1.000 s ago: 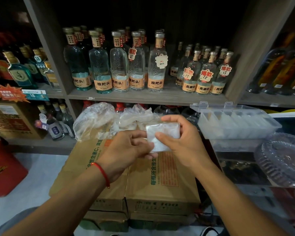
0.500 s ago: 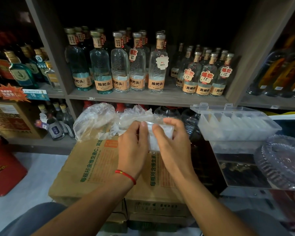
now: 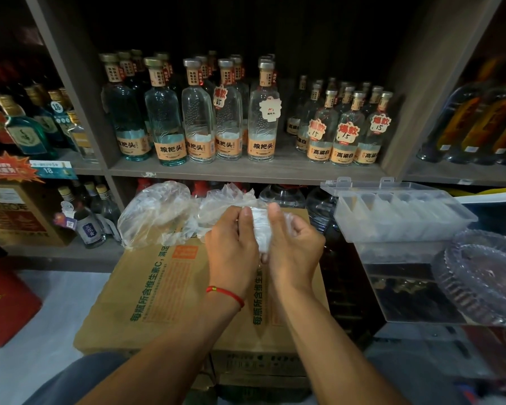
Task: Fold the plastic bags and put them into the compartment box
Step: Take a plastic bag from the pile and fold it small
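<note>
Both the left hand (image 3: 232,247) and right hand (image 3: 292,244) pinch a folded, crinkly translucent plastic bag (image 3: 260,229).

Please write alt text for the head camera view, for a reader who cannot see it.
Both hands, left hand and right hand, pinch a folded bag above cardboard boxes. Loose bags lie behind; an open compartment box sits to the right, below shelved bottles.

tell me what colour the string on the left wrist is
Red, a thin string bracelet; head view.
</note>
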{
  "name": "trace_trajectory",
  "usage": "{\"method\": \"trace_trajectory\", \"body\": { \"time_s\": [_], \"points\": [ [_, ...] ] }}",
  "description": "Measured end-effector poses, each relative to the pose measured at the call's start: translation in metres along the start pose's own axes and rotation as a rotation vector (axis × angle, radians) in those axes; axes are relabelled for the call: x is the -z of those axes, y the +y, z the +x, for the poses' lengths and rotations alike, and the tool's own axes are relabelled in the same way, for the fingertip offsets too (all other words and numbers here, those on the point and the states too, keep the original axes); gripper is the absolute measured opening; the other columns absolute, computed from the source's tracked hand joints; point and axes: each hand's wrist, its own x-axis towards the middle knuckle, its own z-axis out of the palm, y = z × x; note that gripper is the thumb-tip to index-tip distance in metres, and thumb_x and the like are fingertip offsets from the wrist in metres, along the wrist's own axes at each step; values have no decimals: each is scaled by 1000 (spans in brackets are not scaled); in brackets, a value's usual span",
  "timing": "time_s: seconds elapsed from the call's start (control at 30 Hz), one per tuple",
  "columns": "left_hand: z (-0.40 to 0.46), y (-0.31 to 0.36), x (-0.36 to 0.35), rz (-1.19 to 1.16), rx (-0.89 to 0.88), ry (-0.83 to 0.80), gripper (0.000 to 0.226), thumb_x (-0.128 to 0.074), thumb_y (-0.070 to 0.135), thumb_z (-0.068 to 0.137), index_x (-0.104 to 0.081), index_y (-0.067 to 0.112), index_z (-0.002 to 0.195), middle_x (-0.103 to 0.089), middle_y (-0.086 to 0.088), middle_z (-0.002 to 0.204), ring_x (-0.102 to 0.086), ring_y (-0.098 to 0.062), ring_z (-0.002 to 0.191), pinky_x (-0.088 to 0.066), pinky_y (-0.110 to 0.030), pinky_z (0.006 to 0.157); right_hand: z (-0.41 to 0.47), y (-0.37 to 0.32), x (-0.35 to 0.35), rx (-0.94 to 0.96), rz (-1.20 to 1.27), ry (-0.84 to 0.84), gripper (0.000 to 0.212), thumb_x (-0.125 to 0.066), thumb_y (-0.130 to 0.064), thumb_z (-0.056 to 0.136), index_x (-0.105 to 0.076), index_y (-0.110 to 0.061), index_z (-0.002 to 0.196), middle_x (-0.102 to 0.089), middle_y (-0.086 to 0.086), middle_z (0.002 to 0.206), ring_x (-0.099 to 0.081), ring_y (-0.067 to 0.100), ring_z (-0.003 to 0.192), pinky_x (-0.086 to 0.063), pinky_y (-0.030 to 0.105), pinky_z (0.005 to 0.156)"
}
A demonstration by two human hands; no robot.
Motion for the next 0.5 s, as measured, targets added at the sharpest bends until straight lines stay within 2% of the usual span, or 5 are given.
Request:
{"method": "trace_trajectory", "body": {
  "time_s": [0.17,0.3,0.37,0.43,0.5],
  "points": [
    [15,-8,9,39,6,93,35,-48,20,109,-55,4,78,-39,5,54,-32,-10,45,-24,-21,43,19,-16,19,-130,-80,117,42,-68,-47,98,-74,-8,81,-61,-1,51,-56,16,42,-47,24,40],
    [8,-4,4,70,-41,41,33,-50,16,108,-54,8,77,-39,9,52,-41,-7,46,-29,-16,43,25,-24,14,-313,-266,-299,82,-58,-81,83,-74,-7,114,-78,14,100,-76,31,89,-64,39,76],
    [1,-2,-2,50,-33,15,30,-52,17,107,-58,8,79,-44,10,53,-45,-6,47,-30,-15,45,17,-19,9,-317,-225,-403,63,-73,-72,79,-79,-16,108,-81,9,95,-78,26,85,-60,33,61],
    [-2,-3,-5,17,-8,2,29,-53,19,107,-62,9,82,-46,9,54,-45,-6,47,-30,-15,45,14,-16,7,-266,-146,-262,43,-87,-50,80,-79,-12,98,-81,10,89,-76,25,80,-59,40,60],
    [-2,-2,-5,3,-4,-5,31,-53,20,107,-61,7,80,-46,7,54,-41,-8,47,-29,-17,45,13,-12,6,-173,-127,-127,45,-91,-38,79,-72,2,88,-76,17,79,-66,27,66,-56,42,56]
  ]
}}
